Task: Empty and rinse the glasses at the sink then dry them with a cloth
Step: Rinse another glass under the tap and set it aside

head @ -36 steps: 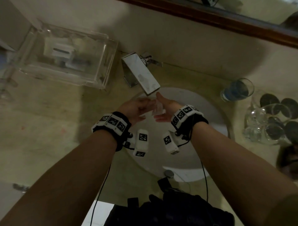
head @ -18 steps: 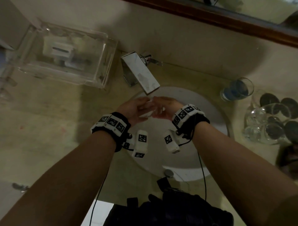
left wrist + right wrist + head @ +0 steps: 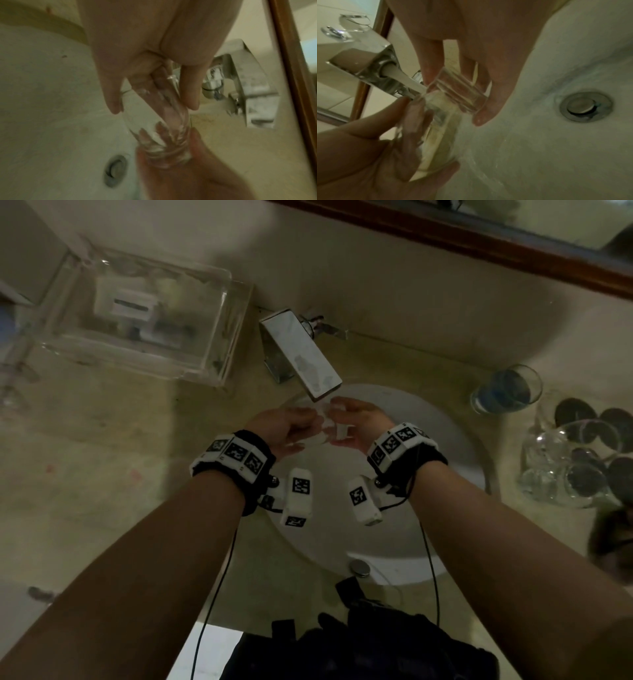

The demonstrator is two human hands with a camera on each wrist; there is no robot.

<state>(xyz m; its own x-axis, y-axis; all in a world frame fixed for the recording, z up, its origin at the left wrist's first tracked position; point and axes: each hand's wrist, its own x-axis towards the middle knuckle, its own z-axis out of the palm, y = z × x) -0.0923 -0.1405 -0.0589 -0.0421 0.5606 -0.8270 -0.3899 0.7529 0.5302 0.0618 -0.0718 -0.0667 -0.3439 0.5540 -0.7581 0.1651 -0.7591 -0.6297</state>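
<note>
Rinsing one clear glass (image 3: 329,428) under the faucet (image 3: 301,354), two hands on it over the white sink (image 3: 442,440).

Just one glass is held, at the centre of the head view, right below the spout. Its long axis lies tilted: in the left wrist view it runs from upper left, where the rim is, down to the thick base at lower centre. The left hand (image 3: 284,428) has fingers reaching inside the mouth, thumb outside on the wall; the right hand (image 3: 359,422) pinches the base between curled fingers and thumb. One stream of water meets the glass in the right wrist view. One drain plug (image 3: 583,106) sits at right there. On the counter at the right of the head view stand one glass with blue liquid (image 3: 507,390) and a cluster of upturned clear glasses (image 3: 565,463), their count unclear. One clear box (image 3: 144,316) sits at upper left.
</note>
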